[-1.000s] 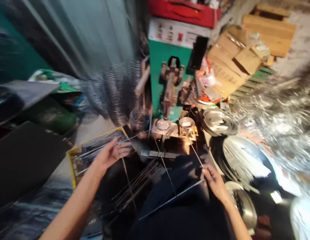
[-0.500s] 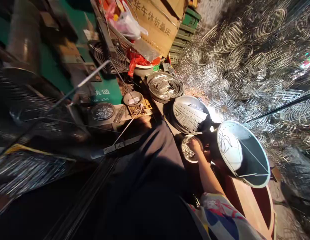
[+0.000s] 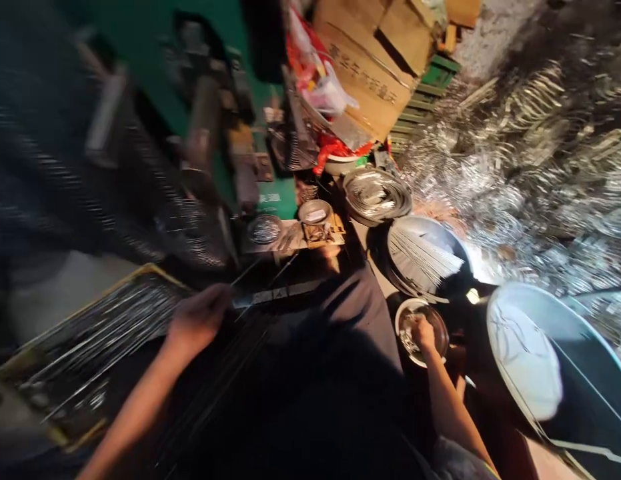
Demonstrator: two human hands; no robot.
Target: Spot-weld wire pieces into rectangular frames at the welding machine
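Observation:
My left hand (image 3: 203, 321), smeared by motion, is closed at the left, beside the yellow-edged tray (image 3: 150, 268) of long metal rods (image 3: 115, 327). A thin metal rod (image 3: 246, 272) sticks out from its fingers. Lower right, my right hand (image 3: 423, 332) reaches into a small round bowl (image 3: 443, 328). Its fingers are closed down among small pale metal pieces (image 3: 406, 331), and the fingertips are hidden.
Beyond the bowl stand a basin of flat metal strips (image 3: 423, 257) and a coil of metal strip (image 3: 375, 193). A large bucket (image 3: 580, 340) is at the right. Wire racks (image 3: 530, 173) pile up behind. A green machine (image 3: 277, 197) and a small dish (image 3: 265, 229) are ahead.
My left hand has come into view with a thin rod in its fingers. The right hand stays in the bowl. The view has turned left, so things sit further right.

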